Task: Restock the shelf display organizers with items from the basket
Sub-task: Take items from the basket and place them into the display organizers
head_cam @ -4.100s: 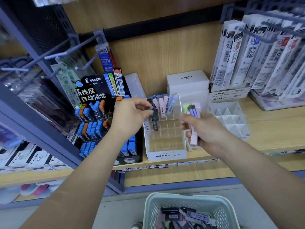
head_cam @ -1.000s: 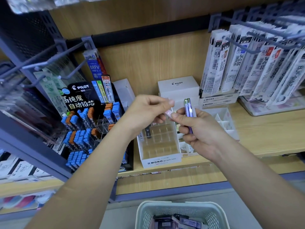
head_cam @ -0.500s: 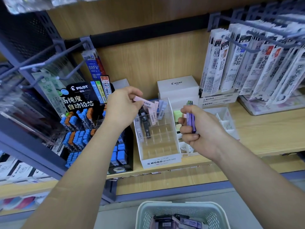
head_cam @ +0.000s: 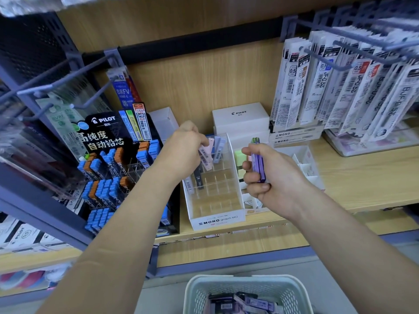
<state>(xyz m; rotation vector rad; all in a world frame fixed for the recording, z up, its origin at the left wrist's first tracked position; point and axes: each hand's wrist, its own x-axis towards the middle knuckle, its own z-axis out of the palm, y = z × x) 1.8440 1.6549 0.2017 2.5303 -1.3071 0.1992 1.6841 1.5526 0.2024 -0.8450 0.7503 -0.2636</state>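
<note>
A clear MONO graph organizer [head_cam: 217,219] with a grid of slots stands on the wooden shelf. Several lead cases stand in its back and left slots. My left hand [head_cam: 181,150] is over its back left corner, fingers shut on a pink lead case [head_cam: 206,155] that leans into a back slot. My right hand [head_cam: 265,175], just right of the organizer, grips a small bundle of purple lead cases [head_cam: 258,164] upright. A pale green basket [head_cam: 247,293] below holds several more cases.
A black Pilot lead display [head_cam: 118,164] with blue and orange cases stands left of the organizer. White Pilot boxes [head_cam: 240,120] sit behind, a white divided tray [head_cam: 306,164] to the right. Refill packs [head_cam: 340,87] hang on hooks at the upper right; bare hooks [head_cam: 56,87] jut out at left.
My left hand took a pink case from the right hand's bundle, carried it left and has now lowered it into the organizer's back row. The right hand stayed beside the organizer.
</note>
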